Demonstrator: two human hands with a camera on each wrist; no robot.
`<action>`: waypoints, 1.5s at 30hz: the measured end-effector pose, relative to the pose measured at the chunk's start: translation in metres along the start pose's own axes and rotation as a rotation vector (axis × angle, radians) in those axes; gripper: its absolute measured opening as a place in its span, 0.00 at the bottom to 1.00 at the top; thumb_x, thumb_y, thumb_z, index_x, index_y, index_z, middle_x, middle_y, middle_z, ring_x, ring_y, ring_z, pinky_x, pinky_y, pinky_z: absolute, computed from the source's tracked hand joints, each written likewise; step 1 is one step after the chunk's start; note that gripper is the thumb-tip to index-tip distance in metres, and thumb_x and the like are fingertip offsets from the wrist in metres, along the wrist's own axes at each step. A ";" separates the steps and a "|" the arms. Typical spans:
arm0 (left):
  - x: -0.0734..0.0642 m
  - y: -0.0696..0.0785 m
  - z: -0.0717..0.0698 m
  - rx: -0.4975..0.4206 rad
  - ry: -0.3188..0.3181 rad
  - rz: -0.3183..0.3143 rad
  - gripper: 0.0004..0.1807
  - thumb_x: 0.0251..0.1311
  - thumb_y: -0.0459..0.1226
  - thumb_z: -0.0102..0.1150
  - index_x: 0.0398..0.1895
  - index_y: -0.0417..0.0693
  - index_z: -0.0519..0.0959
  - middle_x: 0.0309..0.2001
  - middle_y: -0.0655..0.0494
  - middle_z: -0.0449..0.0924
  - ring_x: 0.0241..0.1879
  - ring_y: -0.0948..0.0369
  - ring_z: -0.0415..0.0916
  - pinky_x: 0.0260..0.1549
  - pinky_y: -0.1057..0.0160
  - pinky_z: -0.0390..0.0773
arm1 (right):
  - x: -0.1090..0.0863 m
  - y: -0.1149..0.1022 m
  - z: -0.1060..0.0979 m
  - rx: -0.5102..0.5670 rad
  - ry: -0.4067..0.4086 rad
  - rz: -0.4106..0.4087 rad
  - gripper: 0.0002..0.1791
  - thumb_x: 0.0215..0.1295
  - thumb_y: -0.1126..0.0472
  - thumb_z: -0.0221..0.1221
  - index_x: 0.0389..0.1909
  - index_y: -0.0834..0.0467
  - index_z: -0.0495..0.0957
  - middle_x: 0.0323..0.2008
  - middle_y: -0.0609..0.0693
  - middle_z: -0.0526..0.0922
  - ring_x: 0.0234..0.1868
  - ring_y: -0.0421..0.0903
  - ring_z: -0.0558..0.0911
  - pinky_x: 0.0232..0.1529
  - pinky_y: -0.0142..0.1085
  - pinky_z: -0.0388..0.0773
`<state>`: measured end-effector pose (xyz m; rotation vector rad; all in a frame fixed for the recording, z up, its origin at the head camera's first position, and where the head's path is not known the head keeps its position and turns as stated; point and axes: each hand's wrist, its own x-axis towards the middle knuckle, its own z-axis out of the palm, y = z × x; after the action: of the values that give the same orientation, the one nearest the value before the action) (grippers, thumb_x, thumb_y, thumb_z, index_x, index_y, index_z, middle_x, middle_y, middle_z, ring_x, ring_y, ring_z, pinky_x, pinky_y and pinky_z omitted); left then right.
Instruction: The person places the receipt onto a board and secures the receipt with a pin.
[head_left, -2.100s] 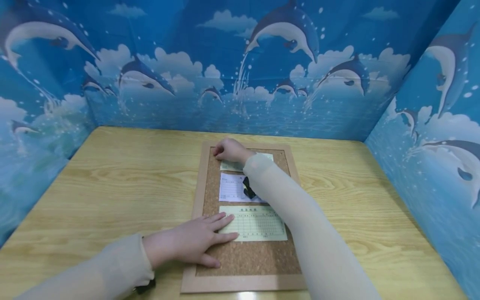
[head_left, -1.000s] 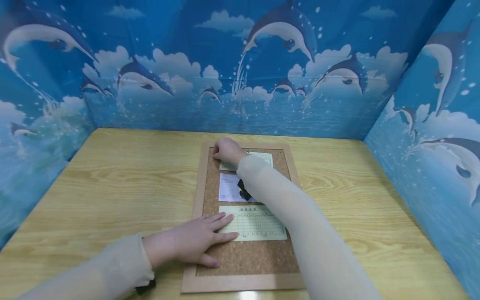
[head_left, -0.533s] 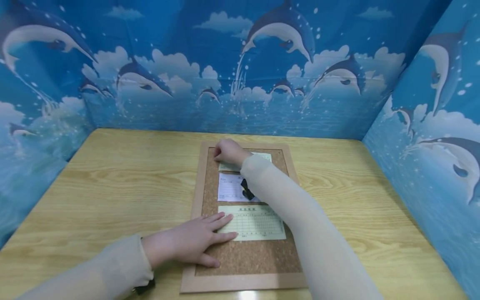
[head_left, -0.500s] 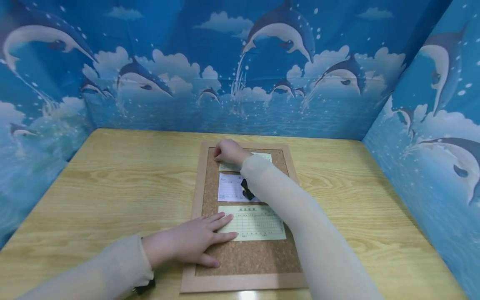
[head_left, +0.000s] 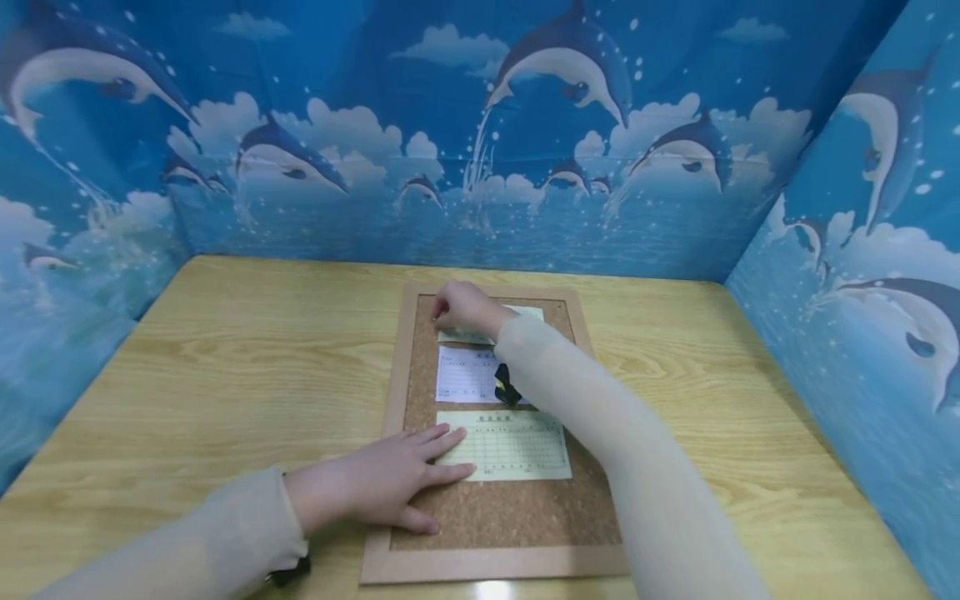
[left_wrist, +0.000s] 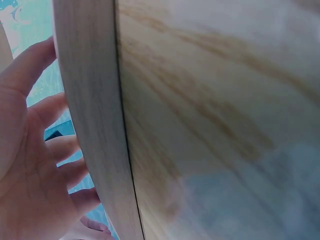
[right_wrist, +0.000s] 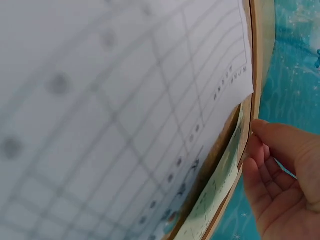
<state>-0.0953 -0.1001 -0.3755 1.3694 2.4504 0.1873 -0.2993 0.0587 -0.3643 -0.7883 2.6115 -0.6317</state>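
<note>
A framed corkboard [head_left: 510,521] lies on the table, with three printed paper slips one above another. My left hand [head_left: 382,479] rests spread at the board's left edge, its fingertips on the pale green bottom slip [head_left: 521,450]. At the far end my right hand [head_left: 468,304] bends over the pale green top slip [head_left: 459,337]. Its thumb and forefinger pinch a tiny shiny pin [head_left: 434,318] at that slip's left edge. The right wrist view shows the thumb and curled fingers [right_wrist: 257,180] close beside the frame. My right forearm partly covers the lilac middle slip [head_left: 461,379].
The wood-grain table [head_left: 262,358] extends on both sides of the board. Blue dolphin-print cloth [head_left: 360,212] stands along the back and sides. Black wrist straps [head_left: 506,386] show at the cuffs.
My right hand has shifted slightly right and its fingertips have lifted a little, so the shiny pin now shows. The right sleeve has swung right. The left hand has stayed in place.
</note>
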 end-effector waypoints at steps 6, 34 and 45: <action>-0.001 0.001 -0.001 -0.003 0.004 -0.005 0.39 0.54 0.60 0.56 0.70 0.63 0.60 0.72 0.46 0.47 0.69 0.47 0.47 0.61 0.46 0.56 | -0.011 0.001 0.002 -0.034 -0.005 -0.038 0.05 0.63 0.60 0.59 0.34 0.55 0.84 0.30 0.45 0.82 0.32 0.40 0.79 0.35 0.33 0.75; -0.001 0.001 -0.002 0.003 0.017 0.015 0.38 0.55 0.59 0.56 0.69 0.60 0.62 0.71 0.44 0.48 0.68 0.45 0.48 0.61 0.45 0.57 | -0.057 0.012 0.012 0.150 0.046 -0.092 0.09 0.63 0.61 0.60 0.42 0.58 0.81 0.37 0.46 0.83 0.38 0.38 0.80 0.40 0.29 0.76; -0.001 0.001 -0.001 -0.009 0.022 0.020 0.38 0.56 0.58 0.56 0.69 0.60 0.61 0.71 0.44 0.48 0.69 0.45 0.48 0.60 0.44 0.58 | -0.077 0.015 0.014 0.161 0.026 -0.078 0.11 0.63 0.60 0.60 0.44 0.58 0.82 0.39 0.46 0.84 0.39 0.37 0.80 0.41 0.31 0.76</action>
<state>-0.0944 -0.1003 -0.3743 1.3956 2.4517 0.2189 -0.2397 0.1108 -0.3690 -0.8392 2.5238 -0.8673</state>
